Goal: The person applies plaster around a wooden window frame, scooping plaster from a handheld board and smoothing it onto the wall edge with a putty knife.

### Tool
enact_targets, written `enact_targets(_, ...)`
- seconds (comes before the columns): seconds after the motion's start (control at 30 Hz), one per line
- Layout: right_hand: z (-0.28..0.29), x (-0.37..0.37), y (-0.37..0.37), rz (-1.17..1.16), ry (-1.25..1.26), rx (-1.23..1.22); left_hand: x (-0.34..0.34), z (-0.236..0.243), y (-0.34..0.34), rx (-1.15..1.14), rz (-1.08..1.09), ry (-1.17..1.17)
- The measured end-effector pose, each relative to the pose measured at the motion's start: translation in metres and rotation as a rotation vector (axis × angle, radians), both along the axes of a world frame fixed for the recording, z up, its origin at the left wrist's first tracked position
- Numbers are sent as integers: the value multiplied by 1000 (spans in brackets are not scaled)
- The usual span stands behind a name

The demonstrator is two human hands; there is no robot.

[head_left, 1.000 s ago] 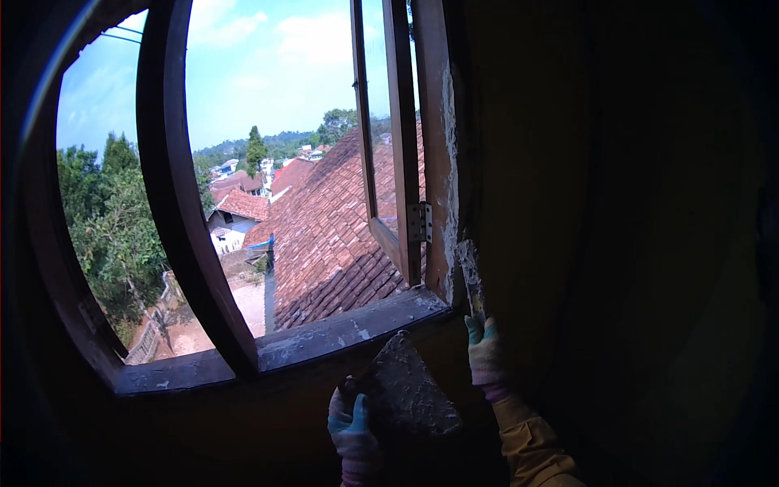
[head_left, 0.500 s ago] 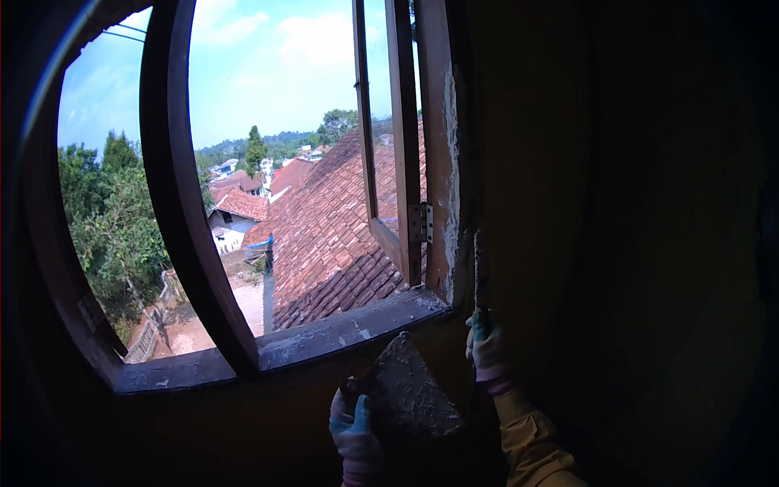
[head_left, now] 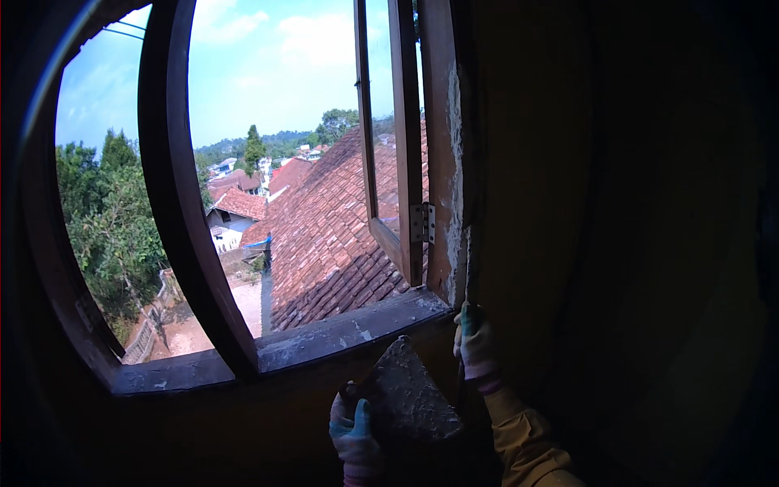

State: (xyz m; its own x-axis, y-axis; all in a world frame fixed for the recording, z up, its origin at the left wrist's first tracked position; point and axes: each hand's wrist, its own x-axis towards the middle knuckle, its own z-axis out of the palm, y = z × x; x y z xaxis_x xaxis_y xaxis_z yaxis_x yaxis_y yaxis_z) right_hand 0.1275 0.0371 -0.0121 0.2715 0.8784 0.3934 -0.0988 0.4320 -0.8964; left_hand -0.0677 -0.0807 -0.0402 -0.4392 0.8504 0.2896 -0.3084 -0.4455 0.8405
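My gloved left hand (head_left: pixel 355 434) is closed round the dark handle of a pointed trowel (head_left: pixel 408 394), below the window sill. Grey, lumpy plaster coats its broad, triangular blade. Farther right, my gloved right hand (head_left: pixel 475 345) grips a thin-bladed tool (head_left: pixel 468 264) that stands upright and shows almost edge-on, so its exact kind cannot be made out. The blade lies along the right edge of the wooden window frame (head_left: pixel 439 170), close to a rough whitish strip of plaster (head_left: pixel 455 154). Shadow hides much of both handles.
A hinged window sash (head_left: pixel 407 162) stands swung outward, held by a metal hinge (head_left: pixel 423 223). The wooden sill (head_left: pixel 349 326) is spotted with plaster. A dark post (head_left: pixel 174 187) divides the opening. Dark wall (head_left: pixel 633 243) fills the right side; tiled roofs (head_left: pixel 349 235) lie outside.
My right hand and its tool have moved slightly left and up, bringing the blade nearer the window frame's edge. The left hand and trowel have barely moved.
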Motion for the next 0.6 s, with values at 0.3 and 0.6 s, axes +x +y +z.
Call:
enact_targets(0.3,-22,18,33,-844,-746,200,3,1,-2,3,-13,7)
enact_targets(0.6,-21,21,10,-50,4,88,2,2,-6,9,22,17)
